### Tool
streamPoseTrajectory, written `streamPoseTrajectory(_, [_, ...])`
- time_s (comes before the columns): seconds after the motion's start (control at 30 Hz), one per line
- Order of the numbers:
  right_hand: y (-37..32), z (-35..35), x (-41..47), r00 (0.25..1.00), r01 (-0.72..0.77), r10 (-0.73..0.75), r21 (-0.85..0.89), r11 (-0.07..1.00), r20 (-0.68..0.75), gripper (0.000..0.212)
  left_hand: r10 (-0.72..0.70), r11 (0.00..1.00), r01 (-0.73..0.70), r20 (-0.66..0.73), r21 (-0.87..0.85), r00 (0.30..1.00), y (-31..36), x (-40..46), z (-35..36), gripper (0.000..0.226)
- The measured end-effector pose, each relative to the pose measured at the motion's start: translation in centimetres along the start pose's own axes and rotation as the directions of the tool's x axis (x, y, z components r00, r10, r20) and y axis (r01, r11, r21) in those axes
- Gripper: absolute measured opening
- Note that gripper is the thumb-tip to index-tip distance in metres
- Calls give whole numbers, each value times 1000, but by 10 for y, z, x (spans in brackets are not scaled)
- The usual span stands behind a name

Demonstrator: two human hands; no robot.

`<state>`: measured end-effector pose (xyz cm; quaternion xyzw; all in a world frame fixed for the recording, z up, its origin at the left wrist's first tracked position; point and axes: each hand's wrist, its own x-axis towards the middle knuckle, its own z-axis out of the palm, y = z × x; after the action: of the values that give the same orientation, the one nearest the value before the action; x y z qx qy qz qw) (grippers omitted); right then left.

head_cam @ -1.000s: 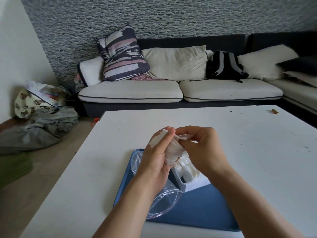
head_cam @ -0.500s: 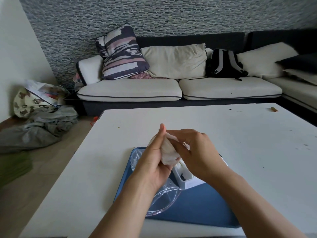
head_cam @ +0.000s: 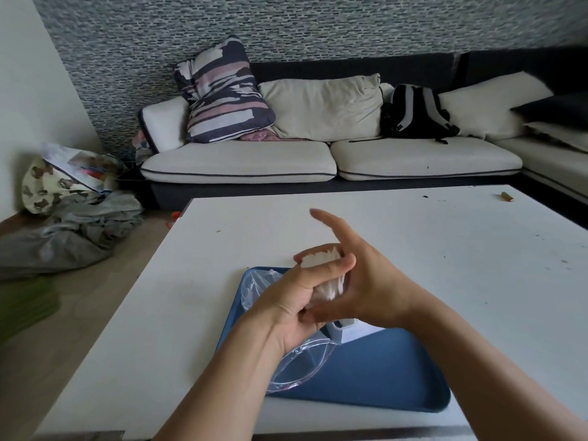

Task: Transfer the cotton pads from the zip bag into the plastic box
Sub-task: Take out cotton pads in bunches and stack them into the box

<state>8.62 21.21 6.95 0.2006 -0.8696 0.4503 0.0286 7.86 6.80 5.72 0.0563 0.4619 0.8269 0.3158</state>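
You are holding a stack of cotton pads (head_cam: 321, 259) between both hands above the blue tray (head_cam: 381, 377), which sits on the white counter (head_cam: 191, 313). Your left hand (head_cam: 286, 310) is cupping the stack from below, thumb pressing across its front, so that grip is closed on the pads. Your right hand (head_cam: 366, 291) is pressing in from the other side with the thumb tucked under, while its index finger is pointing up and away, doing no holding (so that grip is only partly closed on the stack).

The white plastic box (head_cam: 345, 329) is sitting on the tray directly beneath your right wrist, mostly hidden; only a corner is showing, and you cannot see how full it is. The clear zip bag (head_cam: 296, 367) is lying limp on the tray under your left wrist, with more of its film bunching up behind your left hand.

The risk now is the stack fanning apart. The pads' top edges are already splaying, and the loose finger is leaving one side unsupported, so a few may be slipping out onto the tray or counter as you lower them. Since your hands are covering the box, you may also be misjudging its opening and catching the stack on the rim.
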Motion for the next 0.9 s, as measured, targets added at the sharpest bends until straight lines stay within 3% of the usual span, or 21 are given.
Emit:
streamPoseTrajectory(0.17, [-4, 1, -1, 997, 75, -74, -65, 995, 29, 95, 26, 996, -21, -54, 85, 998, -3, 5, 1, 69])
streamPoseTrajectory(0.27, [-5, -1, -2, 996, 85, -84, -45, 995, 15, 93, 52, 998, -51, -20, 46, 998, -3, 5, -2, 76])
streamPoseTrajectory(0.43, [-1, -8, -6, 991, 58, -62, 40, 998, 117, 98, 81, 994, -84, 31, 77, 996, -1, 5, -1, 42])
streamPoseTrajectory(0.53, [0, -24, -11, 949, -105, -4, 328, 939, 315, 97, 40, 981, -67, 153, 180, 987, 6, 0, -9, 50])
streamPoseTrajectory(0.63, [7, -34, -11, 940, -158, -3, 444, 882, 342, 84, -31, 973, -15, 198, 228, 980, 7, -1, -15, 68])
streamPoseTrajectory(0.8, [12, -26, -9, 939, -181, 30, 417, 891, 344, 55, -51, 977, 11, 184, 212, 982, 3, 1, -6, 35])
streamPoseTrajectory(0.87, [12, -21, -7, 956, -195, 80, 409, 891, 281, 43, -23, 960, -1, 84, 279, 996, 3, 1, 2, 32])
streamPoseTrajectory(0.9, [13, -18, -6, 963, -209, 110, 421, 882, 246, 40, 8, 955, 5, -43, 296, 999, 3, 3, 5, 41])
